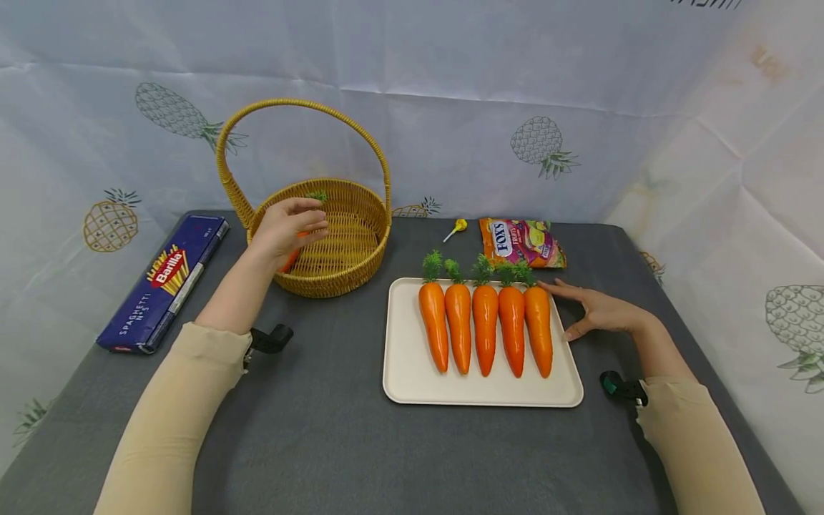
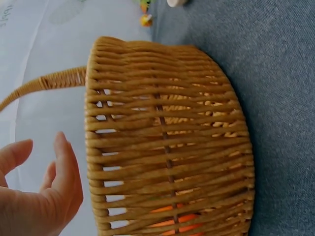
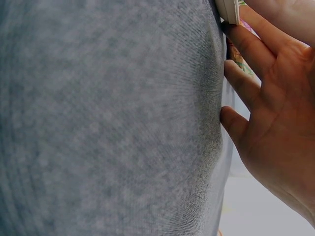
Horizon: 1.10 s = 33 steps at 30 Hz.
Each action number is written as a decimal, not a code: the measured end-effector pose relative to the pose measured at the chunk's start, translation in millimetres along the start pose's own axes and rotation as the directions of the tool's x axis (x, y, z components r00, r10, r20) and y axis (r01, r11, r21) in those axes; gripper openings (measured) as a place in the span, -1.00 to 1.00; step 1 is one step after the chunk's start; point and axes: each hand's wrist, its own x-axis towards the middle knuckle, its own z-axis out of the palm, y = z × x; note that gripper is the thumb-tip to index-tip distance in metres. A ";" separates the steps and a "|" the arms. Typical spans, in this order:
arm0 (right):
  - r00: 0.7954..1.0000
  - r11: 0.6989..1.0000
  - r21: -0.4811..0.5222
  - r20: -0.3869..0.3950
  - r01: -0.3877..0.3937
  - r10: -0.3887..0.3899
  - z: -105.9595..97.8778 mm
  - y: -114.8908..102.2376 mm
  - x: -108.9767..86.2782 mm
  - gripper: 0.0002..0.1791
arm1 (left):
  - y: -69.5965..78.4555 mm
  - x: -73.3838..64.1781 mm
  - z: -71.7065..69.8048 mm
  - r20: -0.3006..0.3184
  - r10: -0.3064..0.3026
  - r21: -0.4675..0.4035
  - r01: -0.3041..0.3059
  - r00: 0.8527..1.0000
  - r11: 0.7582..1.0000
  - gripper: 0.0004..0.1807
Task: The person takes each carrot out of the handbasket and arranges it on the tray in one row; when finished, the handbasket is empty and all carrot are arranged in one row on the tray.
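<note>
My left hand point(image 1: 286, 227) is over the left side of a wicker basket point(image 1: 331, 285), fingers loosely bent with nothing between them. Inside lies an orange carrot point(image 1: 290, 262), partly hidden by that hand; its orange also shows through the weave in the left wrist view. On a cream tray point(image 1: 476, 393), several carrots point(image 1: 485, 329) with green tops lie side by side, tips toward me. At the tray's right rim rests my right hand point(image 1: 601, 311), fingers stretched and thumb spread beside the rightmost carrot. The right wrist view shows its fingertips by the tray's corner point(image 3: 228, 11).
A blue spaghetti box point(image 1: 164, 282) lies left of the basket. Behind the tray are a yellow lollipop point(image 1: 460, 226) and a candy bag point(image 1: 523, 243). The basket's tall handle point(image 1: 302, 104) arches over its opening. A pineapple-print cloth point(image 1: 450, 143) hangs behind the grey table point(image 1: 335, 429).
</note>
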 end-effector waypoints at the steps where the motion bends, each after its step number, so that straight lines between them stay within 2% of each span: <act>1: 1.000 1.000 -0.002 0.000 0.001 -0.001 0.0 -0.1 0.0 0.17 | -0.4 0.5 -1.0 -0.008 0.002 0.000 -0.002 1.000 1.000 -0.62; 6: 1.000 1.000 0.005 0.000 0.005 -0.005 -0.3 -1.1 -0.2 0.17 | -3.3 4.6 -5.0 -0.052 0.002 0.017 -0.001 0.999 1.000 -0.62; 15: 1.000 1.000 -0.001 -0.001 -0.003 0.003 -0.6 -1.2 -0.4 0.17 | -6.8 11.0 -5.1 -0.160 0.005 0.074 0.007 0.987 0.997 -0.42; 21: 1.000 1.000 0.000 0.000 0.002 -0.002 -0.5 -0.5 -0.2 0.18 | -9.3 13.6 -4.4 -0.202 0.017 0.074 -0.002 0.979 0.997 -0.45; 26: 1.000 1.000 -0.007 0.001 0.005 -0.005 -0.1 1.5 1.2 0.18 | -15.3 17.8 -3.3 -0.252 0.034 0.123 -0.003 0.967 0.992 -0.43; 29: 1.000 1.000 -0.011 0.004 0.003 -0.003 0.1 2.0 1.7 0.18 | -17.6 20.5 -2.4 -0.292 0.031 0.150 0.013 0.956 0.989 -0.40; 33: 1.000 1.000 -0.013 0.002 0.002 -0.002 -0.2 2.1 1.5 0.18 | -19.6 23.2 -1.7 -0.314 0.014 0.177 0.044 0.949 0.983 -0.37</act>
